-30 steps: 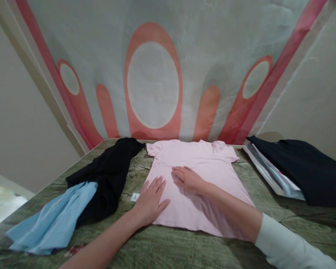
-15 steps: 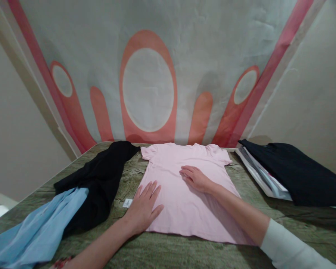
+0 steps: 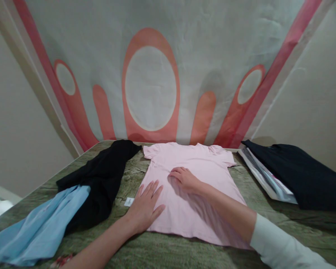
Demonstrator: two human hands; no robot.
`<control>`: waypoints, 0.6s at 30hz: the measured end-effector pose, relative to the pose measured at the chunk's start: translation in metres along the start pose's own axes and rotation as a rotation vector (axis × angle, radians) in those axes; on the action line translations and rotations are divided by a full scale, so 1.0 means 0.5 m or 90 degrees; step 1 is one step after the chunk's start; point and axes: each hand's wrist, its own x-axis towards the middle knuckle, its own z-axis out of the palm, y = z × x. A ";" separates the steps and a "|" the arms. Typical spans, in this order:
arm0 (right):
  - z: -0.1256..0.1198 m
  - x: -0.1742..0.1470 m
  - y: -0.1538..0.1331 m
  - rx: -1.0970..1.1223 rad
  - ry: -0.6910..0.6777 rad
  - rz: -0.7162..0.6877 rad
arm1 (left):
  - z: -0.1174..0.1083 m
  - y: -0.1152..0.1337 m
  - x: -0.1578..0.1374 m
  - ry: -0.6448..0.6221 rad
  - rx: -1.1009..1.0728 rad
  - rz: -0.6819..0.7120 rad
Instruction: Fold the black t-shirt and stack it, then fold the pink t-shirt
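Note:
A pink short-sleeved T-shirt [image 3: 190, 209] lies spread on the wood-patterned table, its neck toward the wall. My left hand [image 3: 145, 207] rests flat on its left edge near the hem, fingers spread. Beside that hand a small white label [image 3: 129, 201] sticks out from the shirt's side. My right hand [image 3: 186, 179] is over the middle of the shirt, fingers stretched and slightly bent; whether it presses on the cloth is hard to tell. Neither hand grips anything.
Black clothing [image 3: 100, 186] lies crumpled at the left, with a light blue garment [image 3: 42, 224] partly over it. On the right stands a stack of folded clothes topped by a dark garment [image 3: 296, 172]. A wall with a printed pattern [image 3: 151, 33] borders the table [image 3: 168, 254] at the back.
My right hand has moved left across the pink T-shirt, closer to my left hand. My left hand stays in place on the shirt. The whole view has shifted slightly.

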 end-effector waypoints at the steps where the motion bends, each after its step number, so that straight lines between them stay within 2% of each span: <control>1: 0.002 0.012 0.007 0.003 -0.003 0.014 | -0.001 0.000 -0.001 -0.003 0.000 -0.002; 2: -0.001 0.020 0.027 -0.010 -0.003 0.069 | -0.002 0.001 -0.001 -0.006 -0.001 -0.004; 5: -0.034 0.029 0.120 -0.086 0.037 0.333 | -0.007 0.002 -0.003 -0.014 -0.005 -0.004; 7: -0.057 0.030 0.166 -0.109 0.061 0.405 | -0.011 0.003 -0.004 -0.020 -0.010 -0.005; 8: -0.064 0.032 0.174 -0.113 0.069 0.409 | -0.013 0.003 -0.004 -0.022 -0.014 -0.006; 11: -0.054 0.052 0.127 -0.094 0.064 0.307 | -0.017 0.005 -0.004 -0.023 -0.023 -0.009; 14: -0.008 0.089 0.023 -0.041 0.028 0.106 | -0.020 0.008 -0.005 -0.025 -0.027 -0.012; 15: 0.008 0.103 -0.006 -0.007 0.015 -0.008 | -0.021 0.008 -0.005 -0.027 -0.027 -0.014; 16: 0.022 0.117 -0.026 0.017 0.001 -0.079 | -0.022 0.009 -0.005 -0.030 -0.028 -0.015; 17: 0.032 0.131 -0.035 0.032 -0.009 -0.126 | -0.022 0.009 -0.005 -0.031 -0.028 -0.015; 18: 0.038 0.146 -0.033 0.034 -0.011 -0.135 | -0.022 0.009 -0.006 -0.032 -0.029 -0.015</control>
